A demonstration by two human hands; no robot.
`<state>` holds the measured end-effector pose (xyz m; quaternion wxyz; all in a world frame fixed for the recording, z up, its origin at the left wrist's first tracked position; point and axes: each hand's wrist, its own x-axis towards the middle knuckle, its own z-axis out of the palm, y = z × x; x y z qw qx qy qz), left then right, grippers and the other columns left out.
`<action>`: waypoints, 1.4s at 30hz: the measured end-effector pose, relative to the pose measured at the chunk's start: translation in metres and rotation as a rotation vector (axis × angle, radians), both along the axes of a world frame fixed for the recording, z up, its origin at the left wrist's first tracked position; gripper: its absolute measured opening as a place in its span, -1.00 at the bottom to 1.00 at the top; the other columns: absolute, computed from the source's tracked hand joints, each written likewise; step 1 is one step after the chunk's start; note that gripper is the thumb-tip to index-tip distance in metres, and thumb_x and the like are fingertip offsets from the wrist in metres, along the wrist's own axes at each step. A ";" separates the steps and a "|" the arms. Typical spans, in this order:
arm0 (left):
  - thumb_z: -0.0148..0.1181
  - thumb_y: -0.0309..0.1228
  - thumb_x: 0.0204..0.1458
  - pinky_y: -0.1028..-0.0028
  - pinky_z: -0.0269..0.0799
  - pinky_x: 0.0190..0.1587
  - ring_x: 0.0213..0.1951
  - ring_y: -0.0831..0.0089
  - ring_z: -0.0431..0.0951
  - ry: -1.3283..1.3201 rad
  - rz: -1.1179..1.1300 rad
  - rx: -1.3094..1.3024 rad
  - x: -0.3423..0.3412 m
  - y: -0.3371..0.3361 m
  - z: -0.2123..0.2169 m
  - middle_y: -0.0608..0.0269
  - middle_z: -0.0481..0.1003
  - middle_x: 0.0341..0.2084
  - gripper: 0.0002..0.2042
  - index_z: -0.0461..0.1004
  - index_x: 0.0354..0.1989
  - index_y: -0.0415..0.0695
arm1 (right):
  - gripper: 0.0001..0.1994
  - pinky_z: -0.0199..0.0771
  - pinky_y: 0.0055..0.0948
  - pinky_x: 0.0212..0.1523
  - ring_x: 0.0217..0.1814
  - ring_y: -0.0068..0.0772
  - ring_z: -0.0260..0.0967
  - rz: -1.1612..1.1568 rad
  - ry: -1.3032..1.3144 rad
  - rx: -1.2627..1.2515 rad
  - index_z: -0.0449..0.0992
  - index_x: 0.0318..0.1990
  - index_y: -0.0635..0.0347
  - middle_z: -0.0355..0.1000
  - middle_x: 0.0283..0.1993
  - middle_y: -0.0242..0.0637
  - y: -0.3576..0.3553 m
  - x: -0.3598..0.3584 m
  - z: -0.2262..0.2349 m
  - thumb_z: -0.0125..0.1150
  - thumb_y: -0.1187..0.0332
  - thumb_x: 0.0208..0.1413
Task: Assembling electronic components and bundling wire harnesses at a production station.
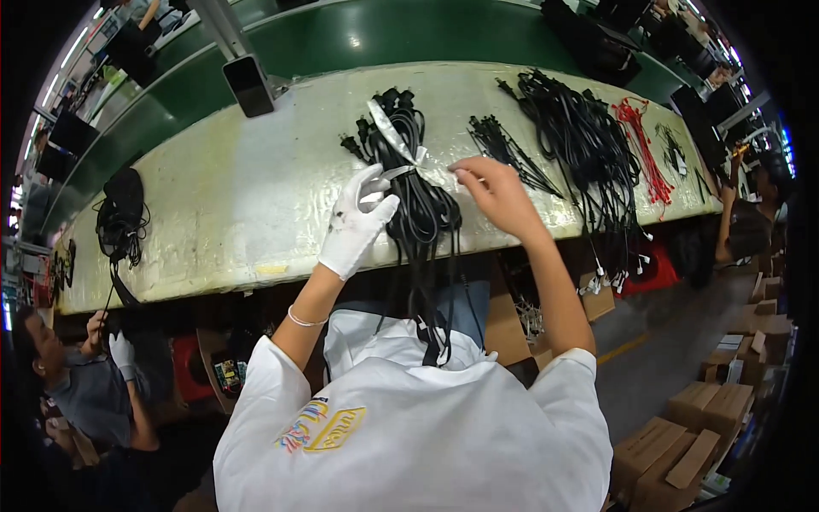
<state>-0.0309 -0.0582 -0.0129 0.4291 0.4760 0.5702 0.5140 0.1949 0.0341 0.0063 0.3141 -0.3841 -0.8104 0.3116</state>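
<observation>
A bundle of black power cables (415,200) lies on the table in front of me, its loose ends hanging over the near edge. A white strip (397,171) crosses around its middle. My left hand (354,218), in a white glove, is at the bundle's left side, fingers curled at one end of the strip and thumb apart against the cables. On the other side, my bare right hand (496,194) has thumb and forefinger pinched together at the strip's other end. A white label (388,128) lies along the upper cables, near several black plugs (401,98).
To the right lie a large pile of black cables (580,136), thin black leads (512,154) and red wires (641,149). A black cable coil (122,213) sits far left, near a person (90,384). Cardboard boxes (665,452) stand lower right; a post (230,43) rises behind the table.
</observation>
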 end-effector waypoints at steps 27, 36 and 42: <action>0.33 -0.27 -0.11 0.15 0.02 0.31 0.26 -0.10 0.10 0.613 -0.243 0.339 -0.008 0.060 0.000 -0.17 0.08 0.26 -0.76 0.53 -0.37 -0.17 | -0.82 0.47 -0.53 -0.15 -0.20 -0.47 0.47 -0.127 0.066 -0.093 0.46 -0.16 0.34 0.51 -0.22 -0.28 0.050 -0.013 0.042 0.03 0.39 0.23; 0.27 -0.27 0.01 0.47 0.15 0.16 -0.08 0.51 0.42 -0.424 -0.445 0.014 -0.039 0.043 -0.003 0.26 0.52 -0.23 -0.11 -0.19 0.41 -0.21 | -0.77 0.46 -0.42 -0.11 -0.14 -0.34 0.45 0.222 -0.002 -0.110 0.45 -0.10 0.28 0.44 -0.14 -0.19 0.009 -0.031 -0.013 0.17 0.43 0.10; 0.40 -0.41 -0.15 0.50 0.16 0.16 -0.01 0.48 0.35 -0.228 -0.344 0.035 -0.042 0.035 -0.002 0.31 0.48 -0.40 -0.06 -0.10 0.38 -0.25 | -0.87 0.43 -0.34 -0.21 -0.23 -0.10 0.39 0.164 -0.023 0.211 0.37 -0.23 0.33 0.32 -0.25 -0.11 -0.011 -0.050 -0.022 0.11 0.53 0.06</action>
